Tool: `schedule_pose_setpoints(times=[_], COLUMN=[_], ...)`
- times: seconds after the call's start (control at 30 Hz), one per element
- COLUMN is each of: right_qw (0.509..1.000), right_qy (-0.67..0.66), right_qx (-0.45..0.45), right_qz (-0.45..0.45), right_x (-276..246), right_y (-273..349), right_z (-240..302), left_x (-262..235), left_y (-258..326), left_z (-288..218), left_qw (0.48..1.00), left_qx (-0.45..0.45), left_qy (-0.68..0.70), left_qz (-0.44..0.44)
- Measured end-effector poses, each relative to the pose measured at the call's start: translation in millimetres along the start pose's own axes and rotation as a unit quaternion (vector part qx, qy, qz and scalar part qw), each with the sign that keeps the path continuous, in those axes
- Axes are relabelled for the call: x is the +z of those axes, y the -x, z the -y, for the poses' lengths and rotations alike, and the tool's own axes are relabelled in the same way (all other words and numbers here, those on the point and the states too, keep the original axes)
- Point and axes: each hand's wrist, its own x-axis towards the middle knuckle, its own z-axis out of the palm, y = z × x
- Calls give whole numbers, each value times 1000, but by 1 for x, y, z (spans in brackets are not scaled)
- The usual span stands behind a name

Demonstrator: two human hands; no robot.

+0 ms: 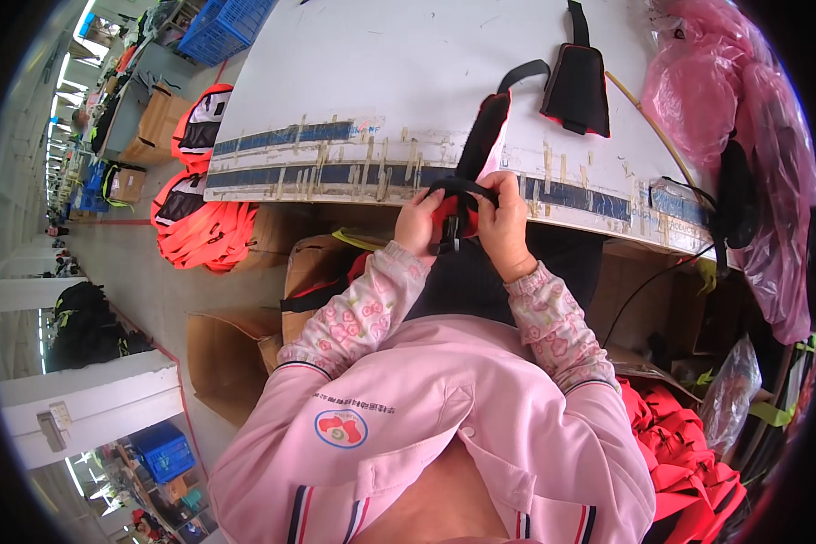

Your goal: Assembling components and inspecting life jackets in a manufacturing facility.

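At the table's near edge I hold a black padded strap (486,136) with a red lining, a webbing tail and a dark plastic buckle (450,234) at its lower end. My left hand (416,224) is closed on the left side of the strap, by the buckle. Opposite it, my right hand (504,222) pinches the webbing between thumb and fingers. The strap's upper part rests on the white table (363,82), its webbing curling to the right. A second black padded strap (576,89) with red edging lies farther back on the table.
Pink plastic bags (698,82) and a dark bundle hang over the table's right end. Orange-red bags (207,227) are stacked off its left end. Open cardboard boxes (231,358) stand at lower left. Red fabric pieces (684,453) pile at my right. A dark cable (639,290) droops below the edge.
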Motion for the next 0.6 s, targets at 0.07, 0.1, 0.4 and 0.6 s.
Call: schedule_pose_setpoints(times=[0.07, 0.1, 0.4, 0.6], right_qw=[1000, 999, 964, 759], right_qy=[17, 36, -230, -585], right_qx=[-12, -25, 130, 282], right_qz=[-1, -3, -22, 32], right_x=[-3, -5, -6, -16], right_y=[-2, -1, -5, -19], right_z=[2, 2, 3, 45], left_x=[-2, -2, 27, 30], left_y=[0, 2, 19, 17], left_z=[-3, -5, -36, -49], left_qw=[998, 990, 968, 978], left_qx=[-20, -41, -72, -49], left_qy=[46, 92, 182, 136], left_qz=[49, 99, 155, 150])
